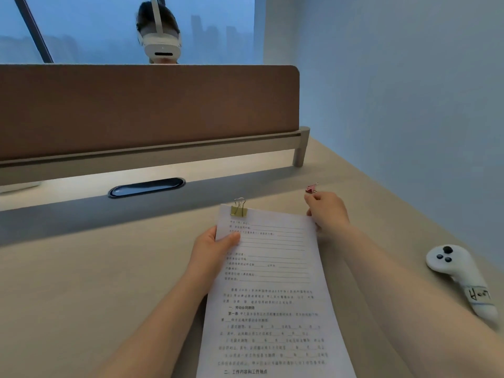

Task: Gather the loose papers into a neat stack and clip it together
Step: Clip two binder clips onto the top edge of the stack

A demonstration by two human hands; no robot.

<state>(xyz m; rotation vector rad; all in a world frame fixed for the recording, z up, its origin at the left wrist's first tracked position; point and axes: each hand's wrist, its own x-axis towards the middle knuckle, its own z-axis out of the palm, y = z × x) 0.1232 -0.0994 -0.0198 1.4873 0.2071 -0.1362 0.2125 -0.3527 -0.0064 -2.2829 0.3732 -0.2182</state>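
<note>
Head view: pale beige desk w/ a brown fabric divider panel along its far edge on a grey rail; dark oval cable slot in the desk just below the rail. Plain light wall on the right, window w/ hazy skyline behind the divider. Another person wearing a white headset shows above the panel. No containers in view. Paper stack lies at centre, printed sheet on top, edges lined up; a gold binder clip is clamped on its top edge near the left corner. Left hand grips the stack's left edge, thumb on top of the page, fingers under. Right hand is at the stack's top right corner, fingers curled, pinching a pink binder clip at the fingertips, clip just beyond the corner & apart from the paper. White handheld controller w/ dark buttons & a labelled strap lies on the desk, right of the right forearm.
</note>
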